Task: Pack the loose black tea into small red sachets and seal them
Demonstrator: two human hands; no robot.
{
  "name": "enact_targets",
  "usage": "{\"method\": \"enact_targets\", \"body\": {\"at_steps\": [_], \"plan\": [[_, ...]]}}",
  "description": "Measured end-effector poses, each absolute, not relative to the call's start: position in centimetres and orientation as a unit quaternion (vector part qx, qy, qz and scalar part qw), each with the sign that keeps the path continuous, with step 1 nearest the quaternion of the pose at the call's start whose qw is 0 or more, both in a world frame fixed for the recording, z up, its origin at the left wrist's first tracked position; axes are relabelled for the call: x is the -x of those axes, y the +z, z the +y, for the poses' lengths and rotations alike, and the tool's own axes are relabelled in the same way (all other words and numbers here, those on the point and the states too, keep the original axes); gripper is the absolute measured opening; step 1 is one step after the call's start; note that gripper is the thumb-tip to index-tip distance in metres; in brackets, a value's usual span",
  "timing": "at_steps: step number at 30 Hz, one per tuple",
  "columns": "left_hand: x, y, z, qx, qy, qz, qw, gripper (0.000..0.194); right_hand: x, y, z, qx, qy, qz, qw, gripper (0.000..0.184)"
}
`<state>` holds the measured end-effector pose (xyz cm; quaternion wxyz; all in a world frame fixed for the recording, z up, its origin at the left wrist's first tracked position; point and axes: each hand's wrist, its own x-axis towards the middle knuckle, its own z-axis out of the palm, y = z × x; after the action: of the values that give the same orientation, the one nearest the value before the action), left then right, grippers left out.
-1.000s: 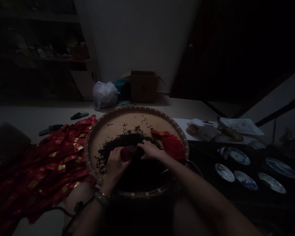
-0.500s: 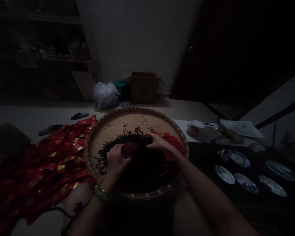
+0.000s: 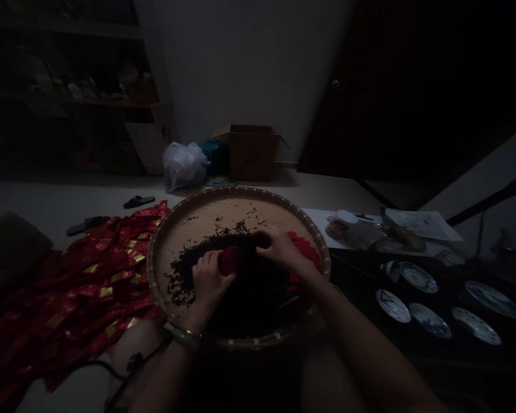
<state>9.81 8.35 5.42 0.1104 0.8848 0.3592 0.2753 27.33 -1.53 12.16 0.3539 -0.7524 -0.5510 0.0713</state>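
Red packet [image 3: 228, 261], mid-frame, clasped in left hand [image 3: 209, 281]; right hand [image 3: 275, 246] near, fingers curled, hold untellable; dark shreds [image 3: 229, 238], woven tray [image 3: 236, 207] beneath.

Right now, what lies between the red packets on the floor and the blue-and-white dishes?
The head view shows a round woven tray there, dark shreds in it, left hand and right hand above.

Left hand [image 3: 208, 282] covers part of the red packet [image 3: 228, 262]. Too dark to tell if the right hand [image 3: 278, 248] pinches anything. Red pile [image 3: 112, 281] runs off left, far-left shelf stuff [image 3: 74, 90] is murk.
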Motion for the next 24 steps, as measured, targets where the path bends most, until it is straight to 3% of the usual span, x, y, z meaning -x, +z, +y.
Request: {"method": "enact_targets", "body": {"at_steps": [5,9,15,24], "plan": [[-9.8,5.1,8.3,-0.886,0.276,0.357,0.106,0.042,-24.8,12.5,-1.4,0.733,0.073,-0.591,0.328,0.049],[-9.8,4.8,8.3,-0.882,0.294,0.347,0.12,0.039,-24.2,12.3,-1.2,0.696,0.078,-0.596,0.393,0.07],[-9.9,4.3,8.6,-0.878,0.322,0.326,0.14,0.038,-24.6,11.6,-0.6,0.701,0.121,-0.582,0.393,0.028],[-9.9,3.0,8.9,-0.87,0.337,0.323,0.159,0.039,-24.9,8.8,0.8,0.728,0.119,-0.548,0.395,0.038]]}}
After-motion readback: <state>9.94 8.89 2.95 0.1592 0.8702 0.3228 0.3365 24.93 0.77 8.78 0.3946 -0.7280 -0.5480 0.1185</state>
